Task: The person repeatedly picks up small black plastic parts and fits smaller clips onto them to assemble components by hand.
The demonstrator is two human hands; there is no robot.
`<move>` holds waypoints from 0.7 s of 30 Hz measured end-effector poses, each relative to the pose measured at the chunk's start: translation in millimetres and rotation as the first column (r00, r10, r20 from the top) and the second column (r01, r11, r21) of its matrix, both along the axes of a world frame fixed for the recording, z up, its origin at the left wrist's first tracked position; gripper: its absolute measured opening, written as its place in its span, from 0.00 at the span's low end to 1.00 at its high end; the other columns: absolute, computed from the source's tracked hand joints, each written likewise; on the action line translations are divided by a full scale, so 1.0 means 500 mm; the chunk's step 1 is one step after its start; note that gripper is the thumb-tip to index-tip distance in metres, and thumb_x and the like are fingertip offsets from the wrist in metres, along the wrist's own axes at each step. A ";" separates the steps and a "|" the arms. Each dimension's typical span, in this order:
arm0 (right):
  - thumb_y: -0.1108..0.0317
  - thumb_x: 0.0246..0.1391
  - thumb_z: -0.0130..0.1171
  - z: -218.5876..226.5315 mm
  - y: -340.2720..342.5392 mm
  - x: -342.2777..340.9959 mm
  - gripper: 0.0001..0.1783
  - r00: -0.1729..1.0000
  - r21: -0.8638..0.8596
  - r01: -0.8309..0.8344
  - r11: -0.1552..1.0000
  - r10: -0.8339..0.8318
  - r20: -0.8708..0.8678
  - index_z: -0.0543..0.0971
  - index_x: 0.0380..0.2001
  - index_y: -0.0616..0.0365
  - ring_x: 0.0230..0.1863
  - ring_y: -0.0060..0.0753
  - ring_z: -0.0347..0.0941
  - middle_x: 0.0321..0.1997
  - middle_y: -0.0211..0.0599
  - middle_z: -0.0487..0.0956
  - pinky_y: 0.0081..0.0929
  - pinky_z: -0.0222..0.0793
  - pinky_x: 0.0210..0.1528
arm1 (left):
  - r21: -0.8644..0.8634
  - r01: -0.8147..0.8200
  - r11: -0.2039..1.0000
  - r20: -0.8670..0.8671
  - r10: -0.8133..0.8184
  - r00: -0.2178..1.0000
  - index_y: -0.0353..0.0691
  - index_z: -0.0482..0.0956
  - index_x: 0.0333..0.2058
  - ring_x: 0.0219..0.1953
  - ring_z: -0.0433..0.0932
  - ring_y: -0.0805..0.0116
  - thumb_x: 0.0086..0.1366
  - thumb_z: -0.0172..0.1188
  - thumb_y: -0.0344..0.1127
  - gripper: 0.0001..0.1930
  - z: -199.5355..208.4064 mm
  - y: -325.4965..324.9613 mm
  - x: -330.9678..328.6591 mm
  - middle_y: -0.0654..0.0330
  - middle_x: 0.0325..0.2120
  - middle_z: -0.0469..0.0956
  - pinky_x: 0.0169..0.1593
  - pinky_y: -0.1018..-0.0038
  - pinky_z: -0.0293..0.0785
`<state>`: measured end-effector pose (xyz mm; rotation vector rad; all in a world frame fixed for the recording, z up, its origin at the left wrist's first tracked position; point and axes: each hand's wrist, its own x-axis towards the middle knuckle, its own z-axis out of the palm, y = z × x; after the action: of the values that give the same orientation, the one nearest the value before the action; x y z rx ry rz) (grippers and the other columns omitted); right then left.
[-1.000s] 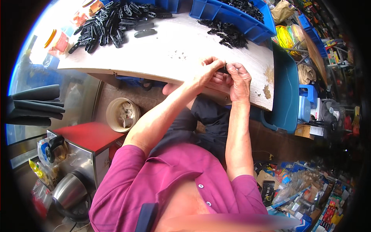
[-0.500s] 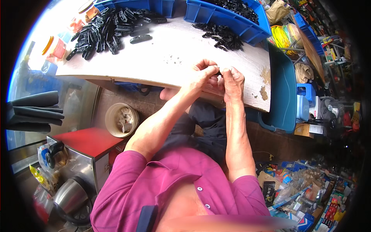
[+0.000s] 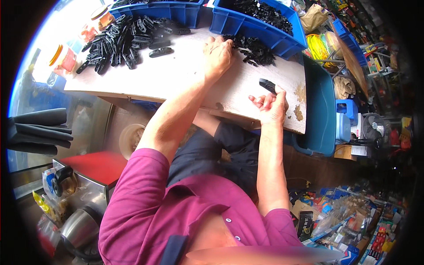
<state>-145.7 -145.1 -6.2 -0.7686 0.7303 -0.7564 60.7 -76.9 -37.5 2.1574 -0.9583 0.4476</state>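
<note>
Near the right end of a pale surface (image 3: 176, 79), a small black oval piece (image 3: 266, 85) is held at one end between the thumb and fingers of the person's right hand (image 3: 273, 107). The other fingers of that hand are curled, with the palm side partly showing. The two hands are apart. Farther forward and to the left, the left hand (image 3: 217, 55) reaches down with its back upward, fingertips at the left edge of a heap of small black parts (image 3: 256, 53); whether they grip one cannot be told. Just behind that heap stands a blue bin (image 3: 251, 34) full of similar dark parts. To the left of the left hand, a single black oval (image 3: 160, 52) lies beside a large pile of long black pieces (image 3: 115, 42), with another blue bin (image 3: 176, 15) behind. At the far left is a jar with an orange lid (image 3: 65, 58). Against the right end is a teal tub (image 3: 316, 79). Below, the person wears a purple shirt (image 3: 132, 203) and dark trousers (image 3: 198, 150).
</note>
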 end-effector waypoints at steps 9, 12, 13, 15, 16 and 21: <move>0.51 0.55 0.55 0.054 -0.135 -0.063 0.23 0.881 -0.055 0.440 0.896 -0.442 -0.169 0.71 0.42 0.60 0.20 0.39 0.70 0.07 0.35 0.59 0.64 0.75 0.36 | -0.285 0.099 0.953 -0.296 -0.186 0.937 0.39 0.77 0.36 0.30 0.81 0.61 0.63 0.59 0.36 0.07 0.034 0.060 -0.092 0.53 0.28 0.82 0.35 0.69 0.75; 0.54 0.54 0.57 0.033 -0.125 -0.046 0.21 0.948 -0.093 0.222 0.971 -0.237 -0.210 0.72 0.41 0.59 0.20 0.38 0.71 0.07 0.32 0.60 0.61 0.76 0.33 | -0.359 0.088 0.929 -0.336 -0.217 0.917 0.39 0.78 0.36 0.30 0.81 0.63 0.63 0.60 0.35 0.07 0.027 0.086 -0.134 0.54 0.27 0.81 0.35 0.70 0.75; 0.57 0.53 0.61 0.028 -0.107 -0.039 0.19 0.969 -0.118 0.129 0.985 -0.150 -0.195 0.72 0.41 0.58 0.18 0.32 0.72 0.09 0.32 0.65 0.62 0.76 0.33 | -0.413 0.082 0.907 -0.346 -0.240 0.907 0.39 0.78 0.36 0.28 0.80 0.63 0.63 0.60 0.35 0.07 0.029 0.086 -0.145 0.55 0.26 0.81 0.35 0.70 0.75; 0.59 0.53 0.62 0.012 -0.064 -0.019 0.17 0.991 -0.159 -0.034 0.987 0.013 -0.131 0.73 0.40 0.59 0.17 0.32 0.72 0.09 0.31 0.65 0.59 0.77 0.31 | -0.444 0.073 0.893 -0.382 -0.262 0.886 0.38 0.78 0.35 0.27 0.79 0.60 0.62 0.60 0.35 0.07 0.036 0.095 -0.163 0.54 0.25 0.80 0.34 0.68 0.74; 0.60 0.53 0.62 0.004 -0.047 -0.005 0.16 0.980 -0.211 -0.198 0.957 0.188 -0.067 0.73 0.39 0.59 0.16 0.31 0.71 0.08 0.31 0.65 0.56 0.78 0.29 | -0.474 0.058 0.879 -0.411 -0.279 0.868 0.38 0.78 0.34 0.25 0.78 0.57 0.62 0.61 0.34 0.06 0.036 0.099 -0.164 0.53 0.24 0.79 0.32 0.66 0.73; 0.65 0.51 0.65 -0.007 -0.010 0.041 0.16 0.926 -0.278 -0.376 0.884 0.351 -0.137 0.74 0.40 0.63 0.11 0.28 0.67 0.09 0.30 0.68 0.35 0.73 0.20 | -0.398 0.192 0.897 -0.236 -0.302 0.923 0.38 0.79 0.35 0.29 0.78 0.60 0.59 0.63 0.31 0.06 0.025 0.101 -0.167 0.55 0.27 0.79 0.35 0.69 0.74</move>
<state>-125.2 -150.0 -9.9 -1.1831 0.5252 -0.4962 -22.6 -26.1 -25.0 1.6738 -0.8873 0.1562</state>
